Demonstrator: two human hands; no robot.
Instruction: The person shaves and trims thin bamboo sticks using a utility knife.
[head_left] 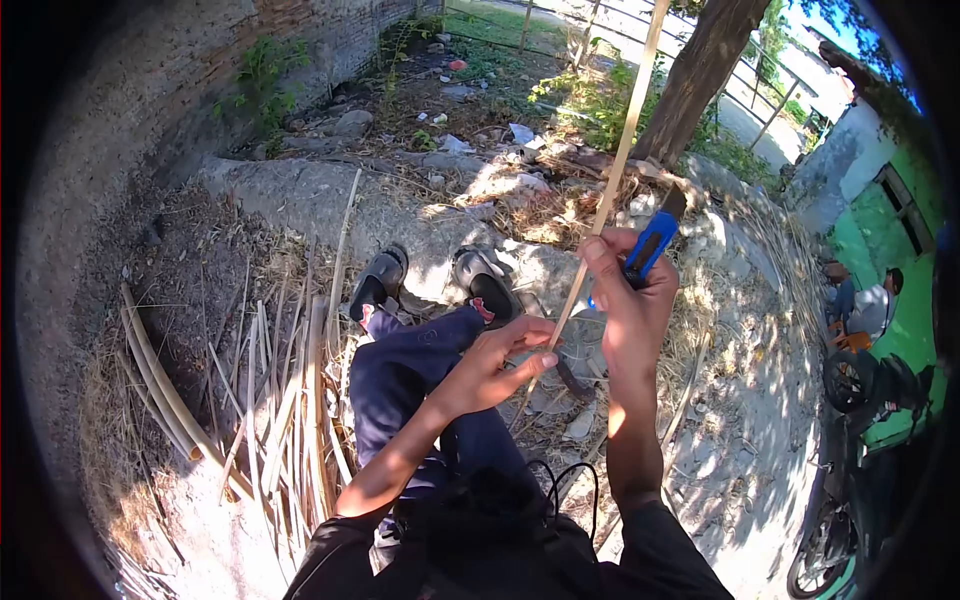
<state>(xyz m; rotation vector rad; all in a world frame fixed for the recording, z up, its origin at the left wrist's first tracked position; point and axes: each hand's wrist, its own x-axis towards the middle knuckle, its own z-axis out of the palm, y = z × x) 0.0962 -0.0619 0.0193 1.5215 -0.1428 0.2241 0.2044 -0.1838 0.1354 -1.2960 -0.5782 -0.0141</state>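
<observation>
A long thin pale strip (pixel 625 150), likely bamboo or wood, slants from the top of the view down between my hands. My right hand (pixel 630 290) pinches the strip between thumb and finger and also holds a blue utility knife (pixel 652 243), its dark blade end pointing up and away from the strip. Lower down, my left hand (pixel 500 365) has its thumb and fingers around the strip's lower part. Below it, a dark curved tool (pixel 572 382) lies on the ground near my legs.
Many split strips (pixel 300 420) and thicker canes (pixel 160 375) lie at the left. A tree trunk (pixel 700 75) rises ahead, with litter and stones around. At the right are a seated person (pixel 872 305), a motorcycle (pixel 850 470) and a green wall (pixel 860 235).
</observation>
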